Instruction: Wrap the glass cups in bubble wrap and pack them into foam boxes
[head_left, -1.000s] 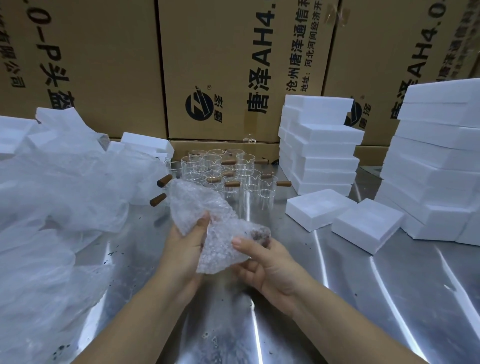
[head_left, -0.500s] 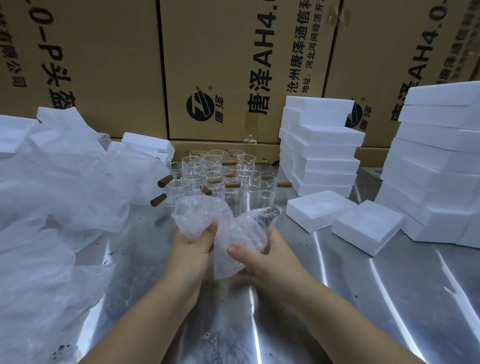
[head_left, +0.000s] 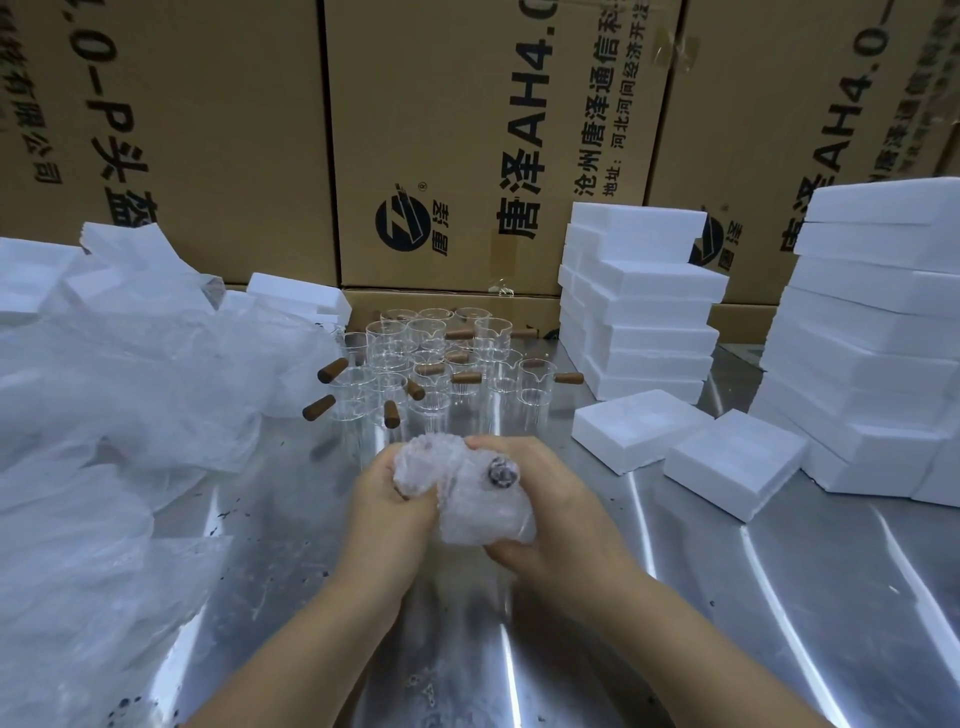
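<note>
A: Where is the wrap (head_left: 467, 499)?

B: Just in front of the cups (head_left: 431, 364), on the person's side, held above the table (head_left: 779, 597). It is bunched into a lumpy bundle between both hands.

A: How do the hands hold it?

B: The left hand (head_left: 387, 499) grips the bundle's left end, fingers curled round a wad of wrap. The right hand (head_left: 561, 519) cups the bundle from the right and below, fingers curled over its top edge and under it.

A: Can you see what is inside?

B: Only a dark round spot (head_left: 503, 474) shows through the wrap, near the right hand's fingers. The rest is hidden by the bubbles.

A: And the cups themselves?

B: A tight cluster of clear glass cups, standing upright, with brown wooden handles (head_left: 332, 370) sticking out sideways.

A: The foam boxes?

B: Two low boxes (head_left: 636, 428) (head_left: 732, 460) lie right of the cups, just beside each other. A stack (head_left: 644, 306) rises right of the cups and a little behind; a second stack (head_left: 872, 338) stands further right.

A: Left of the cups?

B: A big crumpled clear sheet (head_left: 130, 389), touching the cluster's left edge, with more white foam (head_left: 296, 296) behind it.

A: Behind the cups?

B: Brown cartons (head_left: 441, 130) with black print.
</note>
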